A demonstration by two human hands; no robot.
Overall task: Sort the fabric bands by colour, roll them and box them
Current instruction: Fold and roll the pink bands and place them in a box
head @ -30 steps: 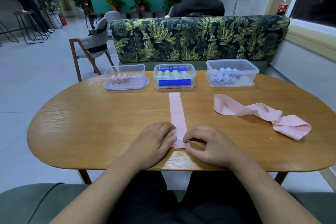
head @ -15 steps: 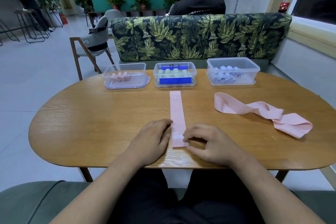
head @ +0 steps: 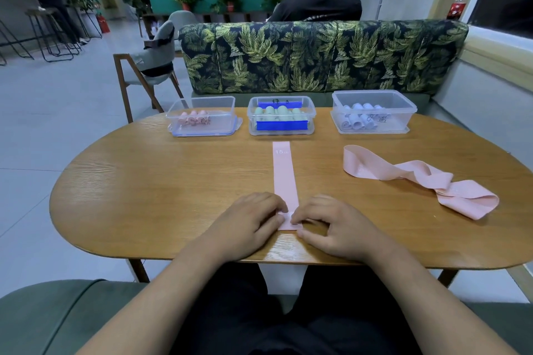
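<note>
Oval and wood-grained, the table (head: 144,210) filled the middle of the frame, its near edge just above the person's lap. At lower centre the left hand (head: 248,225) and right hand (head: 337,230) sat knuckles-up on the near end of a pink band (head: 284,176). Their fingers were curled and the fingertips pinched its first small fold against the wood; neither hand held anything else. The rest of the band lay flat and straight, running up the frame away from the person, with a pale "15" printed near its far end. The step in hand looked like starting the roll. It would go best if both sets of fingertips turned the fold evenly, kept its edges square to the strip and held the core tight, since a soft fabric strip probably skews or springs loose when one side leads. At centre right, well apart, a second pink band (head: 418,179) lay as a limp, twisted loop. Across the upper middle stood three clear plastic boxes with rounded corners. The left box (head: 225,115) held pink rolls (head: 193,119), the middle box (head: 310,121) pale green rolls (head: 277,112) behind a blue label (head: 281,125), and the right box (head: 403,112) bluish-white rolls (head: 360,121). By colour, the left box seemed this roll's destination. Beyond them ran a sofa (head: 317,60) in leaf-print upholstery.
</note>
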